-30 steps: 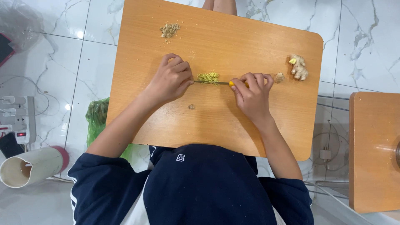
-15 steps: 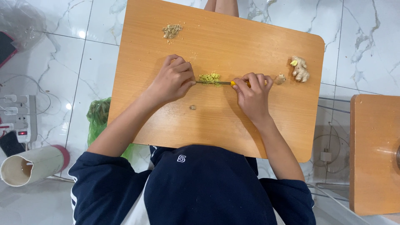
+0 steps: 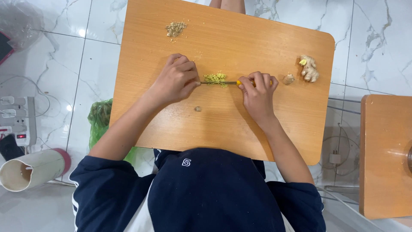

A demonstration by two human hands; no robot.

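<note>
1. A wooden surface [image 3: 223,129], orange-brown with rounded corners, fills the middle of the head view and stands over a white marbled floor [image 3: 56,64].
2. A second wooden surface [image 3: 384,154] of the same colour shows at the right edge, well apart from the first.
3. A cream cylinder with a pink rim [image 3: 32,169] lies on its side on the floor at lower left; a green plastic bag [image 3: 99,120] sits just beside the left edge of the first surface.
4. The left hand [image 3: 175,80] rests on the surface, its fingers curled and pressed down on the tip end of a knife [image 3: 223,82].
5. The right hand [image 3: 257,92] has its fingers closed around the knife's yellow handle.
6. The knife lies flat between the two hands, its blade across a small heap of chopped ginger [image 3: 215,78].
7. A ginger root [image 3: 309,68] lies near the right edge, with a small cut piece [image 3: 288,79] just beside it.
8. Another pile of minced ginger [image 3: 175,29] sits near the far left corner.
9. A tiny scrap [image 3: 198,108] lies below the left hand.
</note>
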